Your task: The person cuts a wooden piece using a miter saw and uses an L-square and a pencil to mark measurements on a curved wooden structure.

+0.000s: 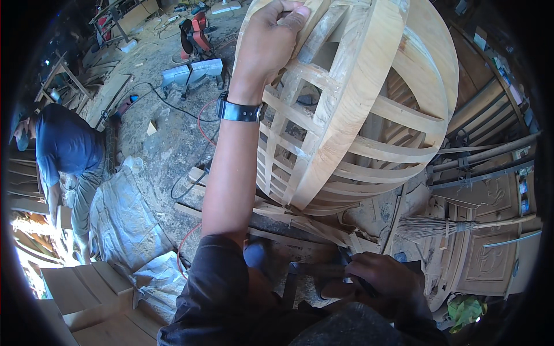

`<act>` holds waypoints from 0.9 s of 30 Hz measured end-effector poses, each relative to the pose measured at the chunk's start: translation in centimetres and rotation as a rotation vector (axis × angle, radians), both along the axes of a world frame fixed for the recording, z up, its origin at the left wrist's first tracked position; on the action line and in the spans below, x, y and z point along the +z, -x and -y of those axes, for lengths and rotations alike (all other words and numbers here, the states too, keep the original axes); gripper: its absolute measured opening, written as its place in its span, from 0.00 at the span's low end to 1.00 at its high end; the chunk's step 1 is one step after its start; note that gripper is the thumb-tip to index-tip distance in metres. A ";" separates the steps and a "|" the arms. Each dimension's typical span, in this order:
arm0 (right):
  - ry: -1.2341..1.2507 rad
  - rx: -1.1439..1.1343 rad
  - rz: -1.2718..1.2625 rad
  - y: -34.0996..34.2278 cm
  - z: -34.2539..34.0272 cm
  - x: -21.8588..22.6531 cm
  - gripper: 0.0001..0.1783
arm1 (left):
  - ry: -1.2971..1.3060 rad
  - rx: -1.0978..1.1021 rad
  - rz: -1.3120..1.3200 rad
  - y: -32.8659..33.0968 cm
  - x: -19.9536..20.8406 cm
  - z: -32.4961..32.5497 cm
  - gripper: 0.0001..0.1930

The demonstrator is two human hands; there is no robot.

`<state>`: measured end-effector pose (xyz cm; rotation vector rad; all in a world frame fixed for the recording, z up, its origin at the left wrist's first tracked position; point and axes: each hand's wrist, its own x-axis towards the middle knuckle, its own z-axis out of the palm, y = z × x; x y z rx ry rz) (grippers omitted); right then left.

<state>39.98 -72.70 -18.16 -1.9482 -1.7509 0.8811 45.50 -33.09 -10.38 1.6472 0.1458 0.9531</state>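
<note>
I was in a woodworking shop: a red saw (199, 37) on the dusty, stained floor (156, 144), a slatted wooden frame (349, 130) before me, and a carved wooden panel (490, 254) and twig broom (427, 227) to my right.

The grey floor (156, 164) carries a red saw (199, 36), black cable (164, 98) and crumpled sheeting (124, 213)

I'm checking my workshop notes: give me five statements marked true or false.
1. The left hand holds the slatted wooden frame. True.
2. The right hand grips the broom. False: it holds a dark, angular object; the broom lies apart.
3. A dark wristband shows on the left arm. True.
4. The red power saw stands at the picture's right. False: it is upper left.
5. A person in a blue shirt is at the left. True.
</note>
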 end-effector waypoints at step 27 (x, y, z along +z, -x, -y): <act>0.045 0.022 0.006 -0.2 0.4 -0.5 0.25 | -0.006 0.015 0.006 0.0 0.1 -0.1 0.11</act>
